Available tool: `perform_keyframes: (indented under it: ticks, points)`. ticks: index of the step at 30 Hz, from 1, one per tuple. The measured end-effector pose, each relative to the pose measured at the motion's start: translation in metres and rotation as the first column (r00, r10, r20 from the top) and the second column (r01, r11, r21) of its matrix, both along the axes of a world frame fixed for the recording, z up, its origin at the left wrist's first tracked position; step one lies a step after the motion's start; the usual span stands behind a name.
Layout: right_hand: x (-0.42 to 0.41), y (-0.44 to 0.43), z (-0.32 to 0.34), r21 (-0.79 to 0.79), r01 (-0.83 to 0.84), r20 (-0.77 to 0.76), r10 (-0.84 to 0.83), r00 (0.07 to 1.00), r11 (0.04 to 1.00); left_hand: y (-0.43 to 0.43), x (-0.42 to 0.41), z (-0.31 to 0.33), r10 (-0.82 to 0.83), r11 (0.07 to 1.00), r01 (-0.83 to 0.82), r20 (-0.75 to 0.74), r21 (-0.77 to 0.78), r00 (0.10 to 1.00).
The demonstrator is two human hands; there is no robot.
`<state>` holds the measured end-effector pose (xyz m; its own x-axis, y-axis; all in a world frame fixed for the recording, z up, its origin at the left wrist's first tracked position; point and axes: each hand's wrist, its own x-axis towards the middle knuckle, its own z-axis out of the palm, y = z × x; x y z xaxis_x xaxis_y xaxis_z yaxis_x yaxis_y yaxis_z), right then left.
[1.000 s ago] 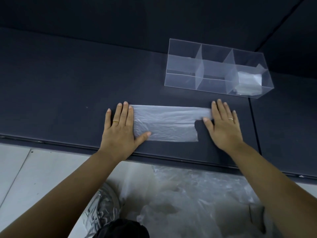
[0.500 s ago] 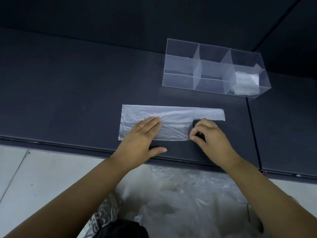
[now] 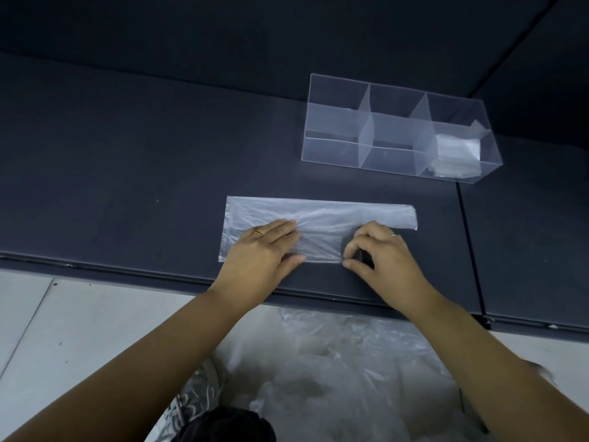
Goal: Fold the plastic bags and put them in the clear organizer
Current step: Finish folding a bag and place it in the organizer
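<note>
Bag [image 3: 318, 223] flat in a long strip on the dark table [image 3: 127, 154], middle of the frame. At its left end the left hand [image 3: 264, 250] lies on it, fingers straight and together, palm down. That looks like an anchor, so the thin film can't slide. Moving right, the right hand [image 3: 379, 250] is curled, thumb and fingertips nipping the bag's lower right edge by the handle cut-out. My read is it's ready to lift that end for a fold.

Further right and up, the organizer [image 3: 398, 132] sits well clear of the bag, leaving room to fold but within reach.

The count: one bag being worked, one folded bag [image 3: 455, 151] in the organizer's rightmost section, three sections across, and two hands. The loose pile [image 3: 334, 362] at the bottom is too crumpled to count.
</note>
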<state>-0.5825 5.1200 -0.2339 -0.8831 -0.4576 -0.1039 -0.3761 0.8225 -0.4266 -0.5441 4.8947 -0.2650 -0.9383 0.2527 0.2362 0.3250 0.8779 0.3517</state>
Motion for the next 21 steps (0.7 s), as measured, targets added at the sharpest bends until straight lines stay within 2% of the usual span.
perform_keyframes:
  ticks: [4,8,10,13,15,17,19,21]
  points:
    - [-0.004,-0.001,-0.006,0.012,0.006,-0.006,-0.006,1.000,1.000,-0.001,0.004,0.003,-0.015,0.999,0.017,0.072,-0.033,0.997]
    - [-0.014,0.002,0.009,-0.122,0.047,0.145,-0.029,0.989,0.991,-0.002,0.002,0.006,-0.016,1.000,0.016,0.040,-0.013,0.999]
    - [-0.016,0.004,0.017,-0.101,0.032,0.079,-0.024,0.997,0.994,0.000,0.000,0.006,-0.033,0.999,0.032,-0.038,-0.023,0.999]
    - [-0.009,-0.008,0.026,0.035,-0.063,-0.029,0.064,0.998,0.997,0.003,0.000,0.011,-0.055,0.998,0.056,-0.091,0.005,0.994]
    - [-0.002,-0.022,0.021,0.116,-0.139,-0.086,0.150,0.985,0.983,0.005,0.002,0.015,-0.060,0.998,0.062,-0.073,0.031,0.996]
    - [-0.001,-0.031,0.009,0.131,-0.129,-0.140,0.147,0.979,0.983,0.002,0.005,0.018,-0.043,0.995,0.043,0.003,0.085,0.999]
    - [-0.006,-0.029,0.002,-0.027,-0.030,-0.107,0.027,0.994,0.999,-0.007,0.007,0.021,0.003,0.984,-0.025,0.127,0.175,0.992]
    - [-0.015,-0.019,0.000,-0.261,0.132,0.040,-0.126,0.991,0.956,-0.022,0.006,0.022,0.085,0.961,-0.140,0.227,0.240,0.970]
